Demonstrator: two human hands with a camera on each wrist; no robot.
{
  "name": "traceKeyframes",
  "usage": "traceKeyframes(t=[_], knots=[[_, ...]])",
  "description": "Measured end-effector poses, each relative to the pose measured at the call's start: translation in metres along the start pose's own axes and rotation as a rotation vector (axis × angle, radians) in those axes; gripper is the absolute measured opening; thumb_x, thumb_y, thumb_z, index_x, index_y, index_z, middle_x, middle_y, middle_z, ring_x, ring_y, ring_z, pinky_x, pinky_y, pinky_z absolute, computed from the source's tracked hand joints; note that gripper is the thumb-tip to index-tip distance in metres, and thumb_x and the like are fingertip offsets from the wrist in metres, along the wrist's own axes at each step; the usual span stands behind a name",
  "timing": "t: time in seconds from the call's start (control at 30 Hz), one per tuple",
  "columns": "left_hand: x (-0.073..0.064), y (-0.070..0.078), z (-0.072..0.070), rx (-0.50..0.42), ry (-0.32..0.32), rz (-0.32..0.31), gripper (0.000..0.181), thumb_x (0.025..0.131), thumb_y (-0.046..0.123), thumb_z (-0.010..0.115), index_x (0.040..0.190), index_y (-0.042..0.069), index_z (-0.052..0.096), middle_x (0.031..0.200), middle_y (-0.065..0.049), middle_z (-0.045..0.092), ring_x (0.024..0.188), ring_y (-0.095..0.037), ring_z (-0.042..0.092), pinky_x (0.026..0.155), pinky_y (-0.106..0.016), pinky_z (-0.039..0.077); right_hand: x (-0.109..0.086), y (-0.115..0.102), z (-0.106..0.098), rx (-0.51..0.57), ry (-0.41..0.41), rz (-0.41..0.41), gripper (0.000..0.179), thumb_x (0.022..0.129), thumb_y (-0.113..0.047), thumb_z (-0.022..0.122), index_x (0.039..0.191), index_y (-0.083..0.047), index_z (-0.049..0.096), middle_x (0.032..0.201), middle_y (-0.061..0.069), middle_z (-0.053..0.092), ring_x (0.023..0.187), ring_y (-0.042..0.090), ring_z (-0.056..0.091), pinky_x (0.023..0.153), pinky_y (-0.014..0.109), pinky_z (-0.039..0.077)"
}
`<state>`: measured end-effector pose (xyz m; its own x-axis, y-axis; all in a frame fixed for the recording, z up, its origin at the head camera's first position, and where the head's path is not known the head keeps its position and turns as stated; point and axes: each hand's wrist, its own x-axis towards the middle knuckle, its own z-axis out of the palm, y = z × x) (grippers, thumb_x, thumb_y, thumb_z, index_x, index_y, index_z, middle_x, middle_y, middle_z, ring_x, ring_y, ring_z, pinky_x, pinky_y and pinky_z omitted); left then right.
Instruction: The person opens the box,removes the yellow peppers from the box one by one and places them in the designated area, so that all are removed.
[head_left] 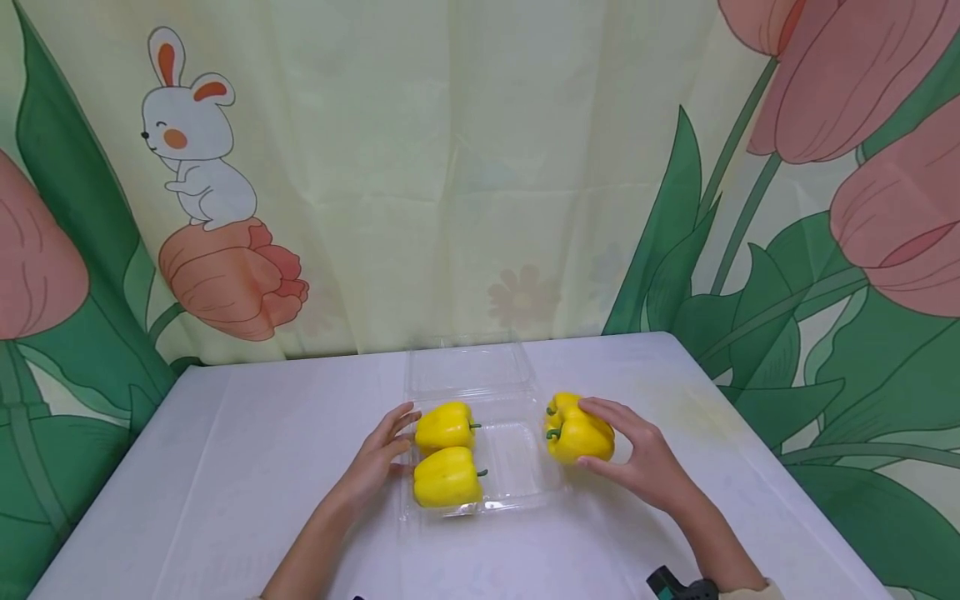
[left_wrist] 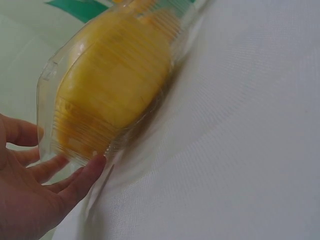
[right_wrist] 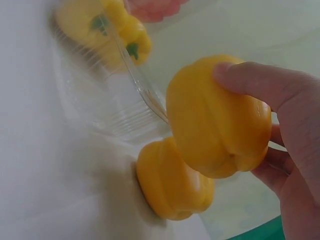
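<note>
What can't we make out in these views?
- Head: most of the rear loose pepper, behind the held pepper.
- Head: the dark wrist device, cut off by the bottom edge.
- Right wrist: the held pepper's stem, hidden by its body.
- Left wrist: pepper surface detail, blurred behind the ribbed container.

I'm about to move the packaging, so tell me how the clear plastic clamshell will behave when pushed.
The clear plastic clamshell will probably flex, since its transparent walls look thin. It may turn while sliding, as both yellow bell peppers inside sit in its left half. Tipping seems unlikely: it's low and wide.
</note>
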<state>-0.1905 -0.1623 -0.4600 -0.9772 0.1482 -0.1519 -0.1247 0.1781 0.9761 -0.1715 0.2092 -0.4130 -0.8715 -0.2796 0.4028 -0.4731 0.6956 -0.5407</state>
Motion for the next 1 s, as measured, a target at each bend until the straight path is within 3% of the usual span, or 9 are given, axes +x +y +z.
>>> traceKeyframes(t=[1.0], knots=[[0.001,0.002,0.001,-0.008,0.015,-0.013,0.056,0.098,0.012,0.04,0.151,0.023,0.028,0.156,-0.006,0.035,0.137,-0.035,0.04,0.093,-0.043,0.054,-0.006,0.012,-0.003,-0.053,0.021,0.015,0.068,0.073,-0.027,0.084,0.134,-0.016,0.056,0.137,0.005,0.058,0.125,0.026,0.053,0.094,0.049,0.049]])
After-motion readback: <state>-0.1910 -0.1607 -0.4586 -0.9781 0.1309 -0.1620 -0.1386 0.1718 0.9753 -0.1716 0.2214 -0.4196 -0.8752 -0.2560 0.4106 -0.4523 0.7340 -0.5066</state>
